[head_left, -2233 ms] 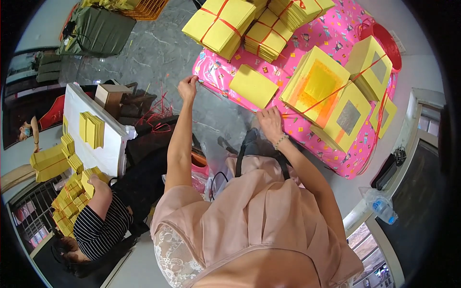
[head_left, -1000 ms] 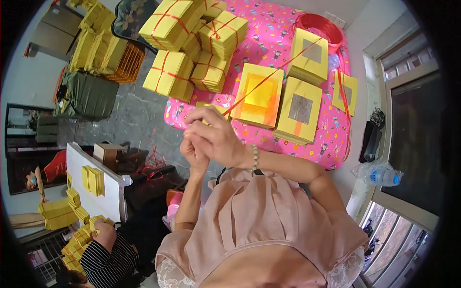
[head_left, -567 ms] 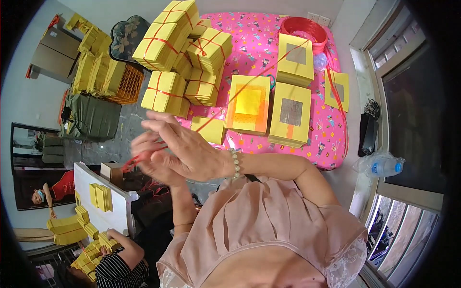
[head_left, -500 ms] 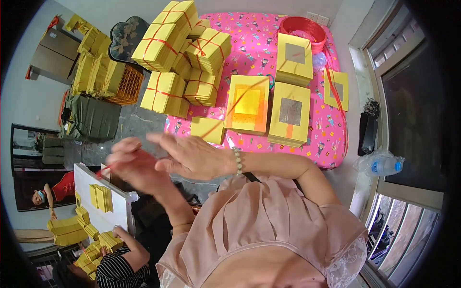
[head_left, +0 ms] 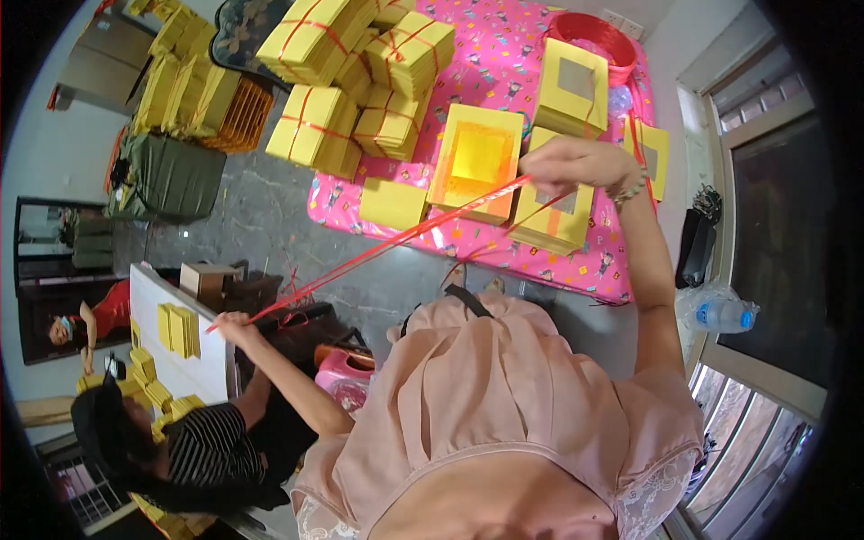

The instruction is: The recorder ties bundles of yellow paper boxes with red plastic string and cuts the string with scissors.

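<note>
A long red plastic ribbon [head_left: 490, 197] stretches in doubled strands slantwise between my two hands. My left hand [head_left: 236, 328] is closed round its lower end, out to the left near a white table. My right hand [head_left: 580, 166], below a beaded bracelet, grips the upper end over a stack of yellow paper [head_left: 558, 229] with a grey square, partly covering it. Beside that stands another yellow paper stack [head_left: 477, 160] with an orange and gold square on top. A loose tail of ribbon hangs under my right hand.
Ribbon-tied yellow bundles [head_left: 310, 130] fill the left of the pink patterned table [head_left: 486, 67]. A red round basin [head_left: 621, 54] stands at its far right corner. At lower left a person in a striped top [head_left: 207, 441] sits by the white table [head_left: 193, 378]. A pink stool [head_left: 346, 382] stands near me.
My hands were together at the left. My right hand has swung far to the right over the stacks, drawing the ribbon out; my left has moved slightly down and stays at the left.
</note>
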A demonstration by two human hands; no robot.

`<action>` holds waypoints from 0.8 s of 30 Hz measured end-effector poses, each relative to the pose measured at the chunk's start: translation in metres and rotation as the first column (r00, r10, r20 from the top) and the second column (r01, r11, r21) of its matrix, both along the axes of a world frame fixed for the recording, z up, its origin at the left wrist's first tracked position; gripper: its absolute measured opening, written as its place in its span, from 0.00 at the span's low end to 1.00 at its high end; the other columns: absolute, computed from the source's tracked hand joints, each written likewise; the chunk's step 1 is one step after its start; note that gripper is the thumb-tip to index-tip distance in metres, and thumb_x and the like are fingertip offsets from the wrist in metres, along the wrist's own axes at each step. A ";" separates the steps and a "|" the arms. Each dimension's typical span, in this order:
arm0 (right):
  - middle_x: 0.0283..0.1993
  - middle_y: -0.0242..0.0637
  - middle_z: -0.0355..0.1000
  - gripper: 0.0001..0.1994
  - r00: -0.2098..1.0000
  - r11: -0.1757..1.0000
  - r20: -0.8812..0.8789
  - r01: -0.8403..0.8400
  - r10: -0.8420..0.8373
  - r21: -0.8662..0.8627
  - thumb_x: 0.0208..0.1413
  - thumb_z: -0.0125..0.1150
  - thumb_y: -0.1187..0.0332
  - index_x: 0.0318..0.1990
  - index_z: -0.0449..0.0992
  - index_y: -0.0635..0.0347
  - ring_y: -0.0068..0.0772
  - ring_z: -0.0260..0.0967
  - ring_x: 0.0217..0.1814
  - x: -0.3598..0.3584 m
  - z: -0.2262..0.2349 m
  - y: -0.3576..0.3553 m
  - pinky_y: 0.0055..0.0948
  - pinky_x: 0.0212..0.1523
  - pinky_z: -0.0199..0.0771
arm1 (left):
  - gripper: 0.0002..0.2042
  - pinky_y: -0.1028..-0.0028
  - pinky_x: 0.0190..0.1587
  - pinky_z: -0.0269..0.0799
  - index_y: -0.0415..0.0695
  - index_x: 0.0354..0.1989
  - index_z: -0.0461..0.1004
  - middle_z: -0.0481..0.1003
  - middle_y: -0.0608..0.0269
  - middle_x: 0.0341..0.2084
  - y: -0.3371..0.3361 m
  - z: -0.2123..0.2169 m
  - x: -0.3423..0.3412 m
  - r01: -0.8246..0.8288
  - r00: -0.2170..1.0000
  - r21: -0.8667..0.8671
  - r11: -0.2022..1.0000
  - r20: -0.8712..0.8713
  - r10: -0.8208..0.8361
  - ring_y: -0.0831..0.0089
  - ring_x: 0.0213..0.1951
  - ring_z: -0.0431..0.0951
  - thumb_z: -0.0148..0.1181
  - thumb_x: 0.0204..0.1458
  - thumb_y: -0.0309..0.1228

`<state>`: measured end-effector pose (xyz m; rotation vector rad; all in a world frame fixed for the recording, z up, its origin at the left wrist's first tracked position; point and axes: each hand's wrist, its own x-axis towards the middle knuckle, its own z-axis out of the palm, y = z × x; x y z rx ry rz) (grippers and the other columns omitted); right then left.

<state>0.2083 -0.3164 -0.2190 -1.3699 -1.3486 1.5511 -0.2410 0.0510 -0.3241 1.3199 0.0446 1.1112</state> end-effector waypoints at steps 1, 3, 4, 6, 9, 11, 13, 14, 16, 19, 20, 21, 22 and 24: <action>0.18 0.23 0.51 0.20 0.998 0.997 0.012 0.064 -0.064 -0.047 0.61 0.41 0.56 0.20 0.63 0.58 0.14 0.47 0.20 0.004 0.002 -0.003 0.18 0.22 0.52 | 0.11 0.73 0.28 0.63 0.40 0.36 0.68 0.68 0.61 0.26 -0.005 0.000 0.016 -0.059 0.994 0.091 0.994 -0.090 0.067 0.72 0.24 0.67 0.42 0.59 0.35; 0.18 0.22 0.51 0.20 0.992 0.986 0.022 0.129 -0.128 -0.101 0.61 0.41 0.55 0.20 0.62 0.57 0.13 0.46 0.20 0.002 -0.001 0.002 0.18 0.22 0.51 | 0.12 0.72 0.31 0.64 0.40 0.38 0.68 0.68 0.59 0.29 -0.036 -0.006 0.047 -0.127 0.948 0.274 0.953 -0.249 0.198 0.70 0.28 0.68 0.42 0.59 0.35; 0.17 0.23 0.51 0.20 0.990 0.993 0.095 0.109 -0.105 -0.039 0.61 0.41 0.56 0.20 0.62 0.58 0.14 0.47 0.20 -0.004 -0.004 0.011 0.19 0.22 0.52 | 0.12 0.72 0.33 0.64 0.39 0.40 0.68 0.69 0.58 0.30 -0.047 -0.009 0.060 -0.146 0.910 0.365 0.919 -0.316 0.270 0.69 0.29 0.69 0.42 0.59 0.35; 0.17 0.24 0.52 0.21 0.984 0.998 0.166 0.066 -0.069 0.021 0.61 0.41 0.56 0.19 0.62 0.59 0.16 0.48 0.20 -0.022 -0.010 0.034 0.20 0.23 0.54 | 0.13 0.70 0.36 0.65 0.39 0.42 0.68 0.69 0.57 0.32 -0.061 -0.013 0.085 -0.160 0.802 0.541 0.826 -0.416 0.428 0.66 0.33 0.70 0.42 0.59 0.35; 0.18 0.35 0.60 0.20 0.904 0.970 0.427 -0.082 -0.024 0.229 0.59 0.41 0.57 0.23 0.66 0.63 0.30 0.58 0.22 -0.057 -0.020 0.074 0.31 0.28 0.61 | 0.14 0.69 0.42 0.66 0.38 0.45 0.68 0.70 0.54 0.36 -0.090 -0.025 0.137 -0.091 0.602 0.757 0.647 -0.476 0.641 0.63 0.38 0.71 0.43 0.58 0.35; 0.19 0.39 0.62 0.19 0.871 0.976 0.491 -0.105 -0.003 0.193 0.59 0.41 0.58 0.25 0.67 0.65 0.34 0.60 0.24 -0.074 -0.027 0.095 0.33 0.31 0.62 | 0.17 0.68 0.51 0.59 0.36 0.50 0.65 0.67 0.51 0.44 -0.118 -0.007 0.159 0.072 0.669 0.645 0.761 -0.597 0.443 0.60 0.49 0.65 0.43 0.58 0.34; 0.22 0.42 0.66 0.19 0.825 0.966 0.565 -0.159 0.016 0.205 0.59 0.41 0.57 0.27 0.70 0.64 0.37 0.63 0.26 -0.087 -0.037 0.111 0.35 0.32 0.63 | 0.16 0.68 0.53 0.57 0.36 0.51 0.64 0.68 0.50 0.44 -0.167 0.034 0.187 0.265 0.707 0.333 0.905 -0.705 0.052 0.59 0.51 0.65 0.43 0.58 0.32; 0.22 0.42 0.66 0.19 0.824 0.960 0.565 -0.182 0.030 0.214 0.59 0.41 0.57 0.27 0.70 0.64 0.37 0.63 0.26 -0.092 -0.033 0.115 0.35 0.32 0.63 | 0.14 0.69 0.46 0.64 0.37 0.48 0.66 0.72 0.51 0.38 -0.180 0.044 0.184 0.295 0.662 0.213 0.931 -0.748 -0.039 0.61 0.44 0.71 0.43 0.58 0.31; 0.24 0.42 0.68 0.20 0.824 0.977 0.566 -0.147 0.035 0.154 0.58 0.42 0.56 0.28 0.72 0.63 0.38 0.65 0.27 -0.089 -0.029 0.111 0.35 0.33 0.64 | 0.11 0.70 0.38 0.64 0.39 0.44 0.67 0.71 0.55 0.29 -0.178 0.040 0.175 0.305 0.578 0.206 0.930 -0.816 -0.008 0.65 0.34 0.71 0.42 0.58 0.30; 0.21 0.35 0.64 0.19 0.911 0.969 0.401 -0.181 0.100 0.167 0.59 0.42 0.57 0.25 0.69 0.63 0.29 0.60 0.25 -0.055 -0.033 0.092 0.30 0.31 0.62 | 0.09 0.72 0.25 0.61 0.41 0.36 0.69 0.65 0.63 0.15 -0.172 0.016 0.157 0.271 0.517 0.246 0.931 -0.853 0.075 0.73 0.20 0.66 0.42 0.58 0.30; 0.20 0.32 0.62 0.19 0.934 0.965 0.330 -0.200 0.135 0.169 0.59 0.43 0.57 0.23 0.68 0.63 0.25 0.58 0.24 -0.040 -0.036 0.084 0.27 0.29 0.61 | 0.09 0.72 0.20 0.57 0.42 0.32 0.69 0.61 0.67 0.10 -0.167 0.004 0.148 0.209 0.543 0.298 0.932 -0.828 0.143 0.76 0.14 0.61 0.42 0.58 0.30; 0.20 0.32 0.62 0.19 0.936 0.967 0.329 -0.192 0.129 0.167 0.59 0.43 0.57 0.23 0.68 0.63 0.25 0.58 0.24 -0.024 -0.037 0.073 0.27 0.29 0.61 | 0.10 0.73 0.21 0.57 0.41 0.31 0.69 0.60 0.67 0.11 -0.159 -0.011 0.137 0.138 0.495 0.271 0.953 -0.852 0.170 0.78 0.16 0.61 0.42 0.58 0.31; 0.19 0.29 0.60 0.19 0.953 0.988 0.293 -0.113 0.080 0.101 0.60 0.43 0.58 0.22 0.66 0.62 0.21 0.55 0.24 -0.008 -0.032 0.061 0.25 0.28 0.59 | 0.12 0.74 0.21 0.57 0.40 0.30 0.69 0.59 0.66 0.11 -0.148 -0.027 0.123 0.065 0.445 0.246 0.967 -0.875 0.192 0.79 0.17 0.61 0.41 0.59 0.32; 0.19 0.26 0.58 0.18 0.966 0.999 0.259 -0.030 0.021 0.030 0.60 0.43 0.59 0.21 0.65 0.61 0.18 0.52 0.24 0.007 -0.024 0.051 0.22 0.28 0.58 | 0.14 0.75 0.21 0.57 0.41 0.30 0.70 0.61 0.66 0.11 -0.123 -0.076 0.086 0.008 0.427 0.279 0.960 -0.869 0.249 0.79 0.16 0.61 0.40 0.59 0.35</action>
